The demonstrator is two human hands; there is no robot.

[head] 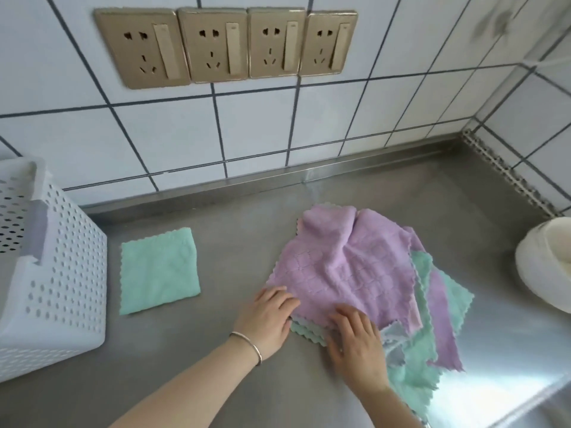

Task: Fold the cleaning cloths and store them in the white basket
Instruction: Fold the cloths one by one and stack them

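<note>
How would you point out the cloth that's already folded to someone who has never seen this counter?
Find the white basket at the counter's left end. Just to its right lies a mint green cloth, folded into a neat square. Unlike the rumpled purple and green pile under both hands, it lies alone, flat and untouched.

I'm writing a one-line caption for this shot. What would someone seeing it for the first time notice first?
The crumpled lilac microfibre cloth tops a loose pile of mint and lilac cloths at centre right of the steel counter, with the left hand and right hand at its near edge. Left of it lies a folded mint-green cloth, beside the perforated white plastic basket. Four gold wall sockets line the tiled wall above.
</note>
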